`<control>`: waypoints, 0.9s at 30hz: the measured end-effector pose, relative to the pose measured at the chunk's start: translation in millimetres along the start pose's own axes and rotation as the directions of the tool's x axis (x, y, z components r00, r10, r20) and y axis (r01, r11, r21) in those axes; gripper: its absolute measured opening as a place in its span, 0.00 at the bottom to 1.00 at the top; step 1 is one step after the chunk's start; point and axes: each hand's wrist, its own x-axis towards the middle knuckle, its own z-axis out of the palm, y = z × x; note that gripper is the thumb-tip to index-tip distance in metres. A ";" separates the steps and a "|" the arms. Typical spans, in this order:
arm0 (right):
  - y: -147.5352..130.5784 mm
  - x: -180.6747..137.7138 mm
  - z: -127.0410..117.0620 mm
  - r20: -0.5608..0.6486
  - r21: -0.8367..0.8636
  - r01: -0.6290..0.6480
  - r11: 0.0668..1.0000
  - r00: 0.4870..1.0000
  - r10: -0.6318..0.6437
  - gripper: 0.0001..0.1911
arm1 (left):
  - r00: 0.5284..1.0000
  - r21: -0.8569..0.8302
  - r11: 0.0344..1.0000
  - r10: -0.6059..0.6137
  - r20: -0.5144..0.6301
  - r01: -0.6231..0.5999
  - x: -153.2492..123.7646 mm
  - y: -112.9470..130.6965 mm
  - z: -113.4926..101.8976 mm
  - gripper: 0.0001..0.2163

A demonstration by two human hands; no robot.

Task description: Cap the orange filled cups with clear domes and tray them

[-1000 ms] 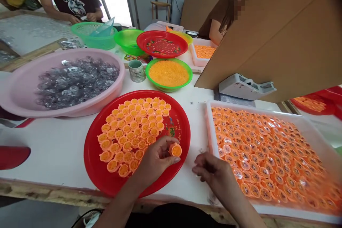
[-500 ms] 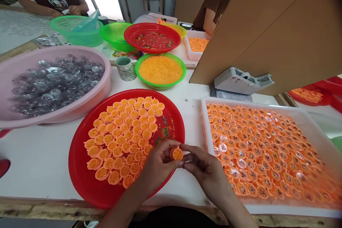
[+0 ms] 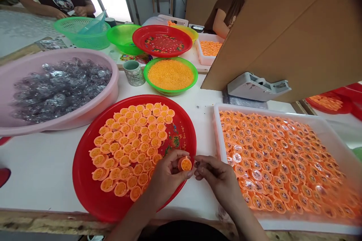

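Observation:
Between its thumb and fingers, my left hand (image 3: 171, 171) grips a small round orange plastic case (image 3: 186, 164), its open face toward me with yellow-orange bits inside. Just right of it, my right hand (image 3: 216, 175) is closed in a pinch; a small dark, shiny piece shows at the fingertips, too small to name. Both hands are above the front right rim of a red tray (image 3: 85, 192), where many similar orange cases (image 3: 124, 147) lie face up. On the right, a white bin (image 3: 219, 135) holds rows of orange cases with printed, glossy faces (image 3: 278, 163).
A pink basin (image 3: 110, 79) of clear plastic pieces (image 3: 59, 86) stands left. Behind the tray are a mug (image 3: 133, 73) and a green bowl (image 3: 195, 79) of yellow-orange bits. A cardboard sheet (image 3: 271, 26) leans above a grey tape dispenser (image 3: 257, 86). Two people work across the table.
My right hand's fingertips have drawn slightly away from the orange case and curled together. The case has shifted a little left in my left hand.

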 end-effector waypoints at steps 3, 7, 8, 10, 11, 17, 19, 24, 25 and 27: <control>-3.7 0.7 -1.9 0.074 0.083 0.008 0.997 0.997 -0.014 0.18 | 1.000 -0.010 1.000 -0.011 0.006 0.011 -0.3 0.6 0.3 0.15; -3.8 2.0 -6.9 -0.028 0.025 0.006 1.000 1.000 -0.005 0.14 | 1.000 0.007 1.000 -0.006 -0.019 0.006 3.0 -4.4 -1.1 0.17; -4.0 2.1 -7.8 -0.036 0.037 -0.005 0.999 0.999 0.007 0.13 | 1.000 0.003 1.000 0.004 -0.027 -0.003 4.2 -6.7 -1.7 0.18; -5.3 2.6 -9.4 -0.007 0.055 -0.022 0.998 1.000 0.023 0.09 | 1.000 -0.017 1.000 0.009 -0.022 -0.009 6.3 -11.1 -2.7 0.18; -6.5 3.0 -10.0 0.015 0.055 -0.023 0.998 1.000 0.022 0.08 | 1.000 -0.028 1.000 0.002 -0.011 -0.003 6.9 -12.7 -2.9 0.18; -10.5 8.3 -11.2 0.044 -0.022 -0.018 1.000 0.999 0.019 0.07 | 0.995 0.049 0.999 -0.017 0.097 0.012 1.7 -4.3 -0.1 0.17; -10.0 9.1 -10.2 0.023 -0.048 -0.037 0.998 0.999 0.038 0.06 | 0.992 0.128 0.992 0.001 0.126 -0.017 -0.9 1.2 0.8 0.17; -10.6 4.9 -3.8 -0.057 -0.272 0.060 0.960 0.995 -0.078 0.02 | 0.985 0.216 0.964 0.132 0.112 -0.154 -2.5 2.4 2.3 0.17; -10.8 3.3 -2.1 -0.082 -0.313 0.085 0.946 0.990 -0.116 0.02 | 0.984 0.220 0.961 0.154 0.085 -0.169 -2.5 0.7 2.8 0.16; -10.9 -0.1 1.0 -0.137 -0.366 0.126 0.922 0.973 -0.187 0.04 | 0.982 0.193 0.963 0.186 0.029 -0.188 -2.8 -3.0 3.9 0.15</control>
